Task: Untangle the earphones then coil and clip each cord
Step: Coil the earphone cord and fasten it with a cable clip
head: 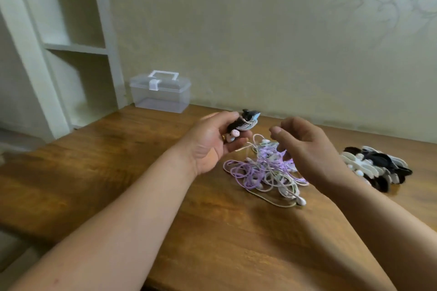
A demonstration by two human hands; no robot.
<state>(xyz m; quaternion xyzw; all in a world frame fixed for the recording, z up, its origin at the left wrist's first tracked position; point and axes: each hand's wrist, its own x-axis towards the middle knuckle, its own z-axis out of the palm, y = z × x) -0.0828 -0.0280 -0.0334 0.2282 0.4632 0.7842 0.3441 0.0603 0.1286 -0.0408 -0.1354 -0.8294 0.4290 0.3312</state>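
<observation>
Near the far edge of the wooden table (118, 172), somewhat right of its middle, lies the tangle of earphones (260, 173): lilac and white cords looped over one another, with white earbuds showing at the side nearest the person.

The left hand (209, 143) is raised above the surface just left of the tangle, palm turned inward. Its thumb and fingers are curled round a coiled cord (247, 123), a small pale-blue-and-white bundle with a dark clip across it. Pink earbuds (233, 136) stick out of the grip beside the fingers. One thin cord runs from below this hand down into the tangle.

The right hand (307, 151) hangs over the right part of the tangle, its fingers loosely bent and spread and its thumb set apart from them. It grips nothing. Whether the fingertips touch the cords beneath cannot be told.

A pile of clips (378, 168) in black, white and grey lies toward the right edge of the table, well apart from the tangle.

A clear plastic box (160, 95) with a white handle and latch stands closed at the far left corner, against the wall (260, 30) and beside a white shelf unit (75, 47).
</observation>
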